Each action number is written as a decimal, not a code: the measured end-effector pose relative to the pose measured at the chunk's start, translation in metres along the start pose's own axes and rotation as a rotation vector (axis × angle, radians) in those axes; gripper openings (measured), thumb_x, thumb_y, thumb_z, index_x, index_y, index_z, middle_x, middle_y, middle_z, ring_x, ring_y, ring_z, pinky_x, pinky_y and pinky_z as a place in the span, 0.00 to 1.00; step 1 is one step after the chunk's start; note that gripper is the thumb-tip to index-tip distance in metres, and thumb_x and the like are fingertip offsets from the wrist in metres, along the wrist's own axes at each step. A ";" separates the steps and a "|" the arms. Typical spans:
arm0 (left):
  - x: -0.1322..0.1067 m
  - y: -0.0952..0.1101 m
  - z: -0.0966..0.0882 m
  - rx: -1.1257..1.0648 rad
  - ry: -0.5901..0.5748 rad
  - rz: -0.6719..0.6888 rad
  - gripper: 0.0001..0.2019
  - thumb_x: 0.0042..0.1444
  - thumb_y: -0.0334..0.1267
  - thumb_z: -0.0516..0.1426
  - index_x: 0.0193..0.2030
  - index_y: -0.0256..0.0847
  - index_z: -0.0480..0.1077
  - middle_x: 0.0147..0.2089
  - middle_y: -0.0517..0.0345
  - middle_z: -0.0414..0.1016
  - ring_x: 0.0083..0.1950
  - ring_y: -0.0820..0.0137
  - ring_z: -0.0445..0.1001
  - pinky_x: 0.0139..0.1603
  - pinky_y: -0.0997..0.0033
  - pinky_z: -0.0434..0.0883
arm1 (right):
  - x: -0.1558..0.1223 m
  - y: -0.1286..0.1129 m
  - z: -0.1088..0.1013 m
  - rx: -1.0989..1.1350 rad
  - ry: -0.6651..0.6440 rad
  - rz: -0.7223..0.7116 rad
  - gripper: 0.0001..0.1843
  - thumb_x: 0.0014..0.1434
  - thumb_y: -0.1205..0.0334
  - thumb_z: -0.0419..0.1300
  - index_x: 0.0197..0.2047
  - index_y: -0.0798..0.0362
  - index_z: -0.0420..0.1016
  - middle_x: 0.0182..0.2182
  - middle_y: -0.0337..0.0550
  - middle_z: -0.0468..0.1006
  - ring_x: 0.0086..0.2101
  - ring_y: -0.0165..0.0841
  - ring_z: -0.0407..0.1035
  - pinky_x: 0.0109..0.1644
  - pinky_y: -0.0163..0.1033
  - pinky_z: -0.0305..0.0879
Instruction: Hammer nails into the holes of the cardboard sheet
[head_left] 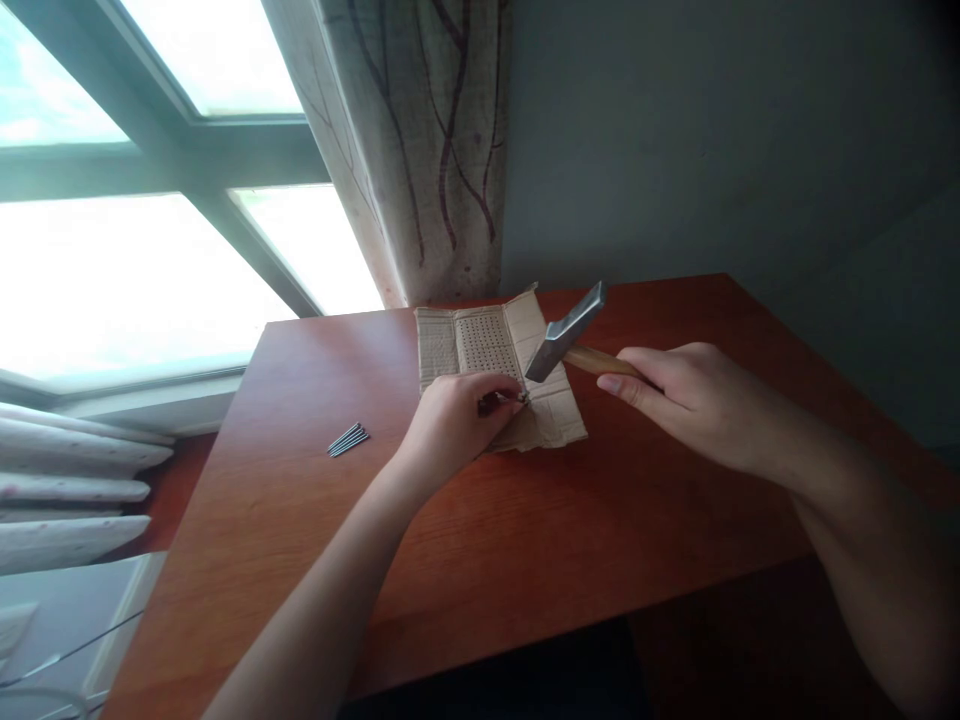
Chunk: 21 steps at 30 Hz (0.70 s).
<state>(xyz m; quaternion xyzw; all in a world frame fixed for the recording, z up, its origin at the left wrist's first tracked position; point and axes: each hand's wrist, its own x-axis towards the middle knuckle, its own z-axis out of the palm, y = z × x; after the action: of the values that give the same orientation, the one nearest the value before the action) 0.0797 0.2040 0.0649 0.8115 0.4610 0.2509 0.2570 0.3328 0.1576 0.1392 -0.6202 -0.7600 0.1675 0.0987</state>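
Okay, counting up: two bare hands, one left hand (459,412) and one right hand (679,395), plus just one hammer (566,335). There's one creased cardboard sheet (439,345) with a single patch of dots, way too many to tally. The nails (349,440) make one little bunch, several for sure, but they lie so close together I can't get an exact number. Then one wooden surface (652,520), one branch-print curtain (442,150) and four visible window panes (232,60).
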 end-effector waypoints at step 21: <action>-0.018 -0.018 0.007 0.233 0.018 0.152 0.21 0.65 0.47 0.58 0.64 0.48 0.73 0.68 0.54 0.72 0.73 0.55 0.65 0.75 0.44 0.58 | -0.008 -0.008 0.002 -0.067 0.005 -0.067 0.25 0.72 0.42 0.49 0.27 0.49 0.59 0.19 0.36 0.67 0.20 0.31 0.61 0.28 0.39 0.48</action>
<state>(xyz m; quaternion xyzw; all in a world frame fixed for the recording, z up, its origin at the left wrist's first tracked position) 0.0652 0.1943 0.0450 0.8660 0.4266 0.2218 0.1373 0.3267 0.1480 0.1408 -0.5977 -0.7853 0.1370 0.0854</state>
